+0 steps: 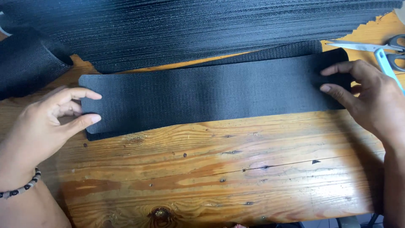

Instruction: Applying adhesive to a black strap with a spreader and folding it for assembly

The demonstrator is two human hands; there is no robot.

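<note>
1. Near me the desk (219, 169) lies bare; my hands can pass freely there.
2. Stacked black fabric (202, 25) blocks the far side.
3. Scissors (379, 48) crowd the far right corner.

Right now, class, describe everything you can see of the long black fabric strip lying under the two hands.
The black fabric strip is a long, flat band with rounded corners and a fine woven, matte texture. It lies flat and stretched across the wooden table, running left to right, tilted slightly up at the right. A second black piece shows beneath its edges. The left hand touches its left end with its fingers; the right hand presses its right end.
</note>
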